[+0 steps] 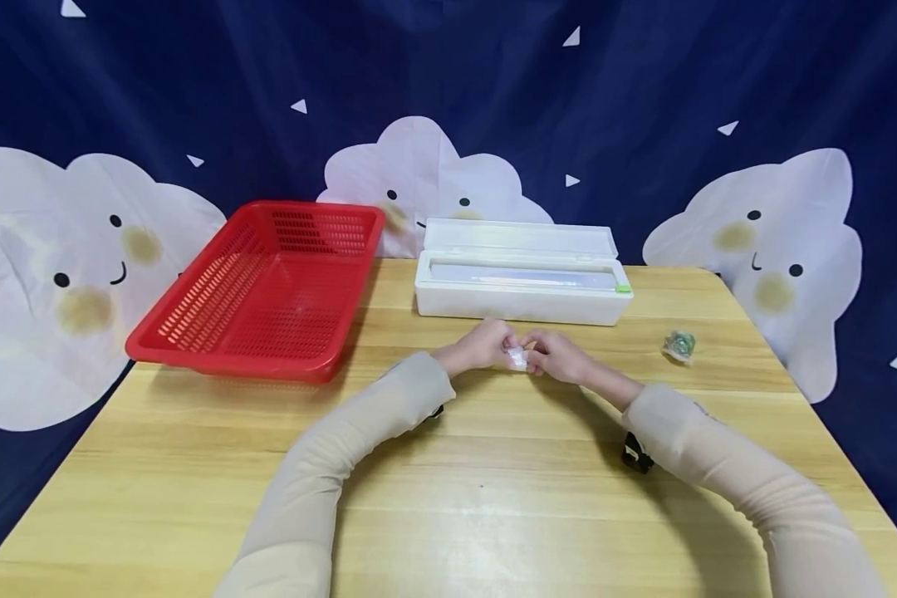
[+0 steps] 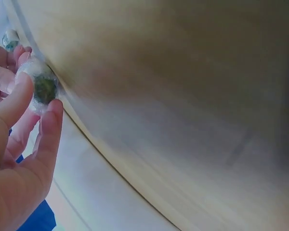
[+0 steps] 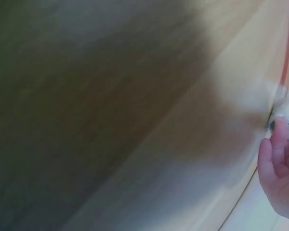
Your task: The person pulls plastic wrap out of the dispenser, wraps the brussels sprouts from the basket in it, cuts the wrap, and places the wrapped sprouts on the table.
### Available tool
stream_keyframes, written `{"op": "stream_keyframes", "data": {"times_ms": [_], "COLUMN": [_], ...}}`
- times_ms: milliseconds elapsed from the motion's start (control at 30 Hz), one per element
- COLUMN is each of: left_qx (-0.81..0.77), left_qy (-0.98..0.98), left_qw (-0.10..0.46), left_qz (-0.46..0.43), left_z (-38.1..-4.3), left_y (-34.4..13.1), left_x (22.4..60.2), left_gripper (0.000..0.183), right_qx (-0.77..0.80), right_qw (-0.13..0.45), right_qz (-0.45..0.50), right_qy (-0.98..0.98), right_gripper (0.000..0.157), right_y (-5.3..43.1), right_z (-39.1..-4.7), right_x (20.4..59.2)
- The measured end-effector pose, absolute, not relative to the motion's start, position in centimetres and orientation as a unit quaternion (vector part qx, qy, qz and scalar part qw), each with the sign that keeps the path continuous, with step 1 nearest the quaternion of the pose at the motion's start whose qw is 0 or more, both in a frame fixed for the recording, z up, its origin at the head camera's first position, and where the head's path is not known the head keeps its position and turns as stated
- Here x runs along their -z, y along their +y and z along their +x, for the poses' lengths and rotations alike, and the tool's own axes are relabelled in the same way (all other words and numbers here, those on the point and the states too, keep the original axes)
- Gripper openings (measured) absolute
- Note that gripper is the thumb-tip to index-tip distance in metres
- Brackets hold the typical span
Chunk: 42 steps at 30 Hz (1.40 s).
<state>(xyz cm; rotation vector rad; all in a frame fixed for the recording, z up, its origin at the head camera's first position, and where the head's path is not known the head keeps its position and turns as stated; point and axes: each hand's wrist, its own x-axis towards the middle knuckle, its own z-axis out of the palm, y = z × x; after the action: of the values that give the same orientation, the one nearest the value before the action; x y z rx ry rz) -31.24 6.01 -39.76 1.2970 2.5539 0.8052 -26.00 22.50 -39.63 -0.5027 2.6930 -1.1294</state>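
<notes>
Both hands meet over the table just in front of the white box. Between them is a small roundish thing bundled in clear plastic film (image 1: 517,359). Up close, the left wrist view shows a dark green patch through the crinkled wrap (image 2: 45,89). My left hand (image 1: 486,345) pinches the bundle between thumb and fingers. From the other side, the fingers of my right hand (image 1: 561,357) grip it too. In the right wrist view, only part of the right hand (image 3: 282,168) and the bundle shows at the edge.
Behind the hands stands a long white box (image 1: 519,303), its lid raised, with a green tab at its right end. A red perforated basket (image 1: 317,363) sits at the back left. Another film-wrapped green bundle (image 1: 678,345) lies on the wooden table (image 1: 493,482) at right.
</notes>
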Motion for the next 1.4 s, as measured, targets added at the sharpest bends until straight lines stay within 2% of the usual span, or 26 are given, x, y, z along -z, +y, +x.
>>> {"op": "stream_keyframes", "data": {"times_ms": [233, 500, 767, 833, 967, 1067, 1200, 1400], "left_qx": [-0.267, -0.266, -0.267, -0.266, -0.255, -0.250, -0.257, -0.263], "left_qy": [0.858, 0.858, 0.853, 0.853, 0.852, 0.856, 0.860, 0.862], "left_qw": [0.094, 0.100, 0.113, 0.118, 0.120, 0.124, 0.131, 0.134], "left_qz": [0.429, 0.428, 0.433, 0.434, 0.441, 0.435, 0.421, 0.413], "left_z": [-31.76, -32.22, -31.76, -31.66, -31.61, -31.61, -31.51, -31.24], "left_y": [6.23, 6.17, 5.74, 5.76, 5.90, 6.01, 6.09, 6.16], "left_x": [39.56, 39.43, 38.95, 38.92, 38.96, 38.91, 38.77, 38.90], "left_gripper": [0.015, 0.018, 0.017, 0.017, 0.019, 0.020, 0.021, 0.022], "right_qx": [0.402, 0.388, 0.344, 0.322, 0.307, 0.309, 0.319, 0.368], "right_qw": [0.125, 0.104, 0.137, 0.136, 0.124, 0.121, 0.132, 0.167], "right_qz": [-0.164, -0.179, -0.167, -0.180, -0.200, -0.196, -0.187, -0.170], "right_qy": [0.892, 0.898, 0.914, 0.920, 0.922, 0.923, 0.920, 0.899], "right_gripper": [0.031, 0.029, 0.053, 0.049, 0.027, 0.019, 0.020, 0.030], "right_y": [22.41, 22.76, 23.01, 22.92, 22.57, 22.37, 22.30, 22.67], "right_z": [-25.61, -26.46, -26.09, -25.98, -25.86, -25.88, -25.94, -26.00], "right_x": [38.93, 39.41, 39.22, 39.35, 39.61, 39.64, 39.39, 39.29]}}
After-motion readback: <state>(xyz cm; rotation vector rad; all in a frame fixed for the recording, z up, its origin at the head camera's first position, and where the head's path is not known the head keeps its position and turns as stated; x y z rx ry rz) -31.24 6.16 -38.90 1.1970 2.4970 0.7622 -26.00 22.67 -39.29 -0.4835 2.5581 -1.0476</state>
